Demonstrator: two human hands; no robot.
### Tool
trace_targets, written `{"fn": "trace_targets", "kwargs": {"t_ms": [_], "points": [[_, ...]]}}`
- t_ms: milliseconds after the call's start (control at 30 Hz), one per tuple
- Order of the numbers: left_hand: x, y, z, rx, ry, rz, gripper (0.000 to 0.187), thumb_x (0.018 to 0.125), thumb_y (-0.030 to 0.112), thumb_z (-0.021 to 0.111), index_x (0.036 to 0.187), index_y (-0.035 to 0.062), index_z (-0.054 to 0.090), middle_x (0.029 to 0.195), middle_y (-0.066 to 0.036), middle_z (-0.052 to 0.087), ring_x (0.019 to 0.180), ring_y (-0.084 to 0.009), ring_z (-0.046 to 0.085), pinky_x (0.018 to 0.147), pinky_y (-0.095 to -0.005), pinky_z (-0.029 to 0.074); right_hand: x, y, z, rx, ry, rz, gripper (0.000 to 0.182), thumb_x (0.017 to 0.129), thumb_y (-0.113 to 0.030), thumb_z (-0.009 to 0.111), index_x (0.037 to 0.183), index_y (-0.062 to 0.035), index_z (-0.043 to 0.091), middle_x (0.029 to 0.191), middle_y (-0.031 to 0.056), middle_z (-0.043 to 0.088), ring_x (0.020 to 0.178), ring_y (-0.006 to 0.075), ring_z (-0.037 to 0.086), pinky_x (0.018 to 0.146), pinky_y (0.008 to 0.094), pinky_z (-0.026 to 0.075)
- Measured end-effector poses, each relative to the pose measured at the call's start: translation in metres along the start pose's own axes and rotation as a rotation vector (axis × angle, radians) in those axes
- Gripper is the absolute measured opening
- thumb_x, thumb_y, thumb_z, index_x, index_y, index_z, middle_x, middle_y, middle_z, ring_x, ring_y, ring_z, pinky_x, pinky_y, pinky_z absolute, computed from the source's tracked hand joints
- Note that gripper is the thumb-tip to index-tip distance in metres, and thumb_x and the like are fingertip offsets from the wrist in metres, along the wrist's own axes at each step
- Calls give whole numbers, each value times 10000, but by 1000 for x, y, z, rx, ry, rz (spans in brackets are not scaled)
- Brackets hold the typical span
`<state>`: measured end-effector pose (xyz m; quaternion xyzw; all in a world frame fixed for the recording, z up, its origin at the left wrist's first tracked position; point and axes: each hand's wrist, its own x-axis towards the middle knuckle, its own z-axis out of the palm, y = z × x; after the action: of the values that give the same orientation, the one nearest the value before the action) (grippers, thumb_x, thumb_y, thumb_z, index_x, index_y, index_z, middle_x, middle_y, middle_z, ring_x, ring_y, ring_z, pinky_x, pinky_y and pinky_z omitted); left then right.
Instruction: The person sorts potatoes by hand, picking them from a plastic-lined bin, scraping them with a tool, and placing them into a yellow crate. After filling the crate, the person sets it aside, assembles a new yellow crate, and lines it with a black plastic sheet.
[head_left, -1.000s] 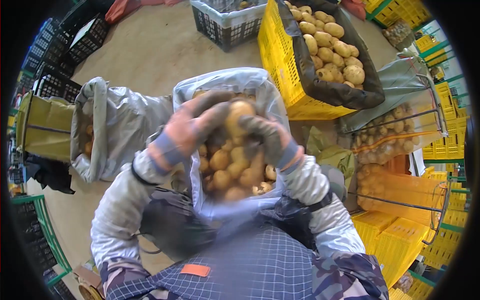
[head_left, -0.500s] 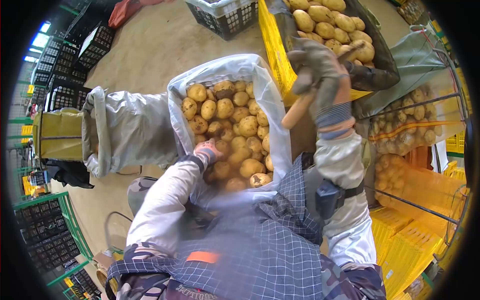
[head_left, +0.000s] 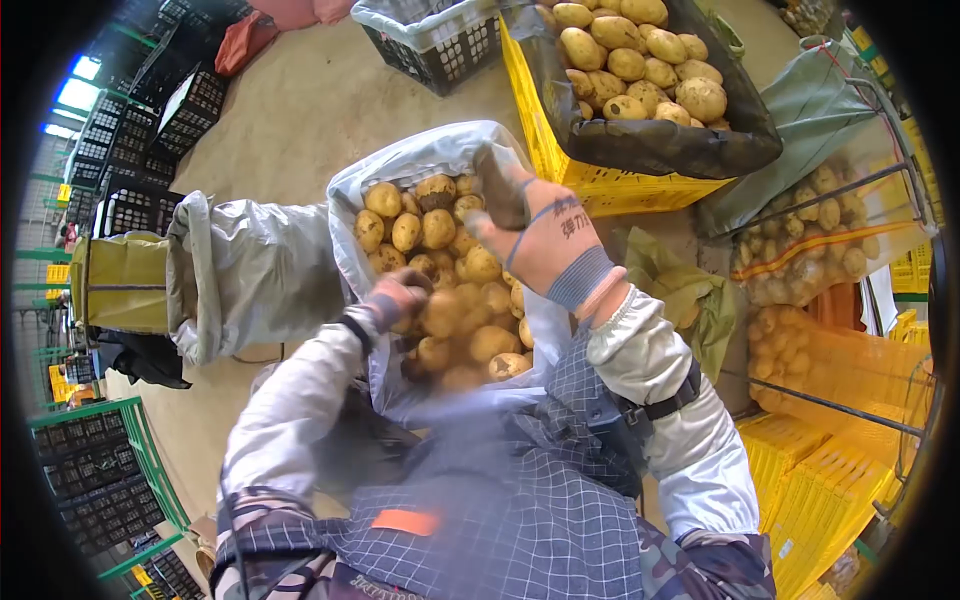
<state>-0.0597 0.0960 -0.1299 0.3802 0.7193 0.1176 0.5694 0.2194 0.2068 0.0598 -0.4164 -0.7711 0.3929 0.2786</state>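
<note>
Potatoes (head_left: 405, 232), some with dark soil on them, fill a crate lined with a white plastic bag (head_left: 350, 205). My left hand (head_left: 398, 296), in an orange glove with dark fingers, is at the left side of these potatoes; its fingers are blurred, and what they hold, if anything, is hidden. Over the upper right part of the lined crate is my right hand (head_left: 535, 225), gloved in orange and grey. Its thumb stands apart from the fingers, with no potato visible between them.
A yellow crate (head_left: 640, 185) with a dark liner holds potatoes at the upper right. Behind stands a black crate (head_left: 440, 60). A grey sack (head_left: 265, 270) lies left. Net bags of potatoes (head_left: 785, 350) and yellow crates (head_left: 820, 480) are at right.
My right hand has moved left and down from the yellow crate to over the lined crate. My left hand has shifted slightly left. A green-yellow bag now shows at right.
</note>
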Motion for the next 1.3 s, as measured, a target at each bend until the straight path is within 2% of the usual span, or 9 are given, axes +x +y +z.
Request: {"fn": "trace_targets", "kwargs": {"t_ms": [267,367,467,600,667,900,967,1167,1300], "points": [[-21,-4,37,221,23,220,1033,710,515,830,1505,21,394,1400,-264,556,1303,-387,546,1099,-410,428,-5,-12,40,-137,-179,132,655,902,-451,671,1388,-27,560,1295,213,637,1227,362,585,1079,414,443],[-20,10,98,250,148,-41,1047,655,542,830,1460,6,429,1373,-249,578,1279,-360,571,1085,-407,442,-8,-14,45,-72,-195,201,656,903,-465,667,1400,-51,557,1339,213,608,1257,359,565,1078,412,445],[-7,0,93,34,110,10,884,736,466,797,1431,35,462,1311,-215,617,1219,-325,610,1047,-395,474,-10,-14,49,-177,-235,226,649,907,-462,664,1405,-61,554,1336,213,610,1255,353,569,1079,408,445],[-47,6,55,-863,-251,171,690,837,134,782,1439,58,454,1263,-107,635,1150,-228,622,974,-399,526,-18,2,58,-262,-89,113,543,877,-385,706,1282,-34,620,1155,225,670,1109,371,630,979,425,496],[-91,37,19,-761,-293,318,704,848,146,771,1461,68,432,1314,-112,602,1198,-235,599,1013,-405,506,-11,-4,44,-221,-347,266,611,926,-417,648,1405,-50,549,1351,209,605,1254,344,577,1079,400,450],[-160,80,-18,-1233,-388,634,731,960,378,647,1536,56,332,1492,-143,476,1375,-296,478,1132,-460,412,-14,-19,59,335,-445,406,475,895,-356,674,1281,-81,647,1098,168,718,1059,311,671,973,393,494],[-149,69,-13,-1263,-340,642,692,978,359,621,1532,50,347,1482,-140,491,1381,-297,472,1148,-468,390,-21,-24,68,191,-267,166,487,873,-302,727,1261,-22,640,1026,170,722,903,268,699,811,383,547],[-151,81,-14,-1343,-113,618,556,959,298,653,1423,61,462,1308,-134,591,1158,-262,624,952,-410,550,-18,-30,78,-468,-284,-141,461,848,-253,728,1248,-51,619,1027,162,709,927,327,701,803,408,553],[-148,76,-14,-1137,37,601,587,979,312,620,1453,29,422,1391,-133,543,1289,-286,539,1106,-456,429,-18,-37,92,-919,-308,-201,396,894,-203,648,1270,-86,601,976,120,707,821,281,722,703,395,559]]}}
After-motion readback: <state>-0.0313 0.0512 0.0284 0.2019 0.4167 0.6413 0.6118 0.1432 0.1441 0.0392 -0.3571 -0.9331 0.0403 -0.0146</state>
